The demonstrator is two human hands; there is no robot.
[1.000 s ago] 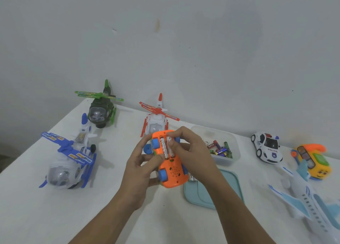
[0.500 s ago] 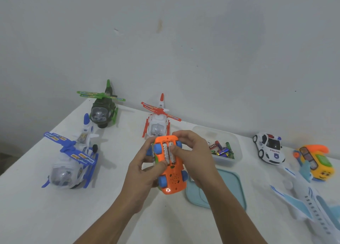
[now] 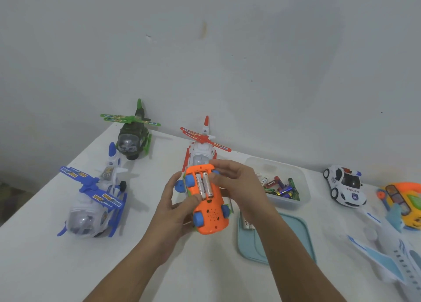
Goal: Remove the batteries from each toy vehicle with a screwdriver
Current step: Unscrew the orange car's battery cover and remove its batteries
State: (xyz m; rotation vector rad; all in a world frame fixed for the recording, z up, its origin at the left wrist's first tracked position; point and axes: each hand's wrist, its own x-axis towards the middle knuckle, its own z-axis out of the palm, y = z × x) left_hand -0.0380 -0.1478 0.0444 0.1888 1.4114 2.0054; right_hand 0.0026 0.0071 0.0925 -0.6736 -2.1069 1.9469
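An orange toy car (image 3: 210, 212) with blue wheels is held upside down above the table. Its battery bay is uncovered and two silver batteries (image 3: 204, 186) lie side by side in it. My left hand (image 3: 174, 207) grips the car from the left, thumb pressed near the batteries' near ends. My right hand (image 3: 237, 184) holds the car's far right side, fingers curled over its far end. A thin metal shaft, perhaps the screwdriver (image 3: 231, 204), shows just past the car under my right hand.
A clear tub (image 3: 288, 165) with several loose batteries sits right of my hands, its teal lid (image 3: 262, 249) in front. Blue (image 3: 95, 201), green (image 3: 133, 137) and red-white helicopters (image 3: 201, 146) stand left and behind. A police car (image 3: 345, 185), orange-yellow toy (image 3: 404, 201) and plane (image 3: 391, 249) lie right.
The car has tilted so its battery bay faces me more squarely. My right fingers have slid off the batteries to the car's far right edge.
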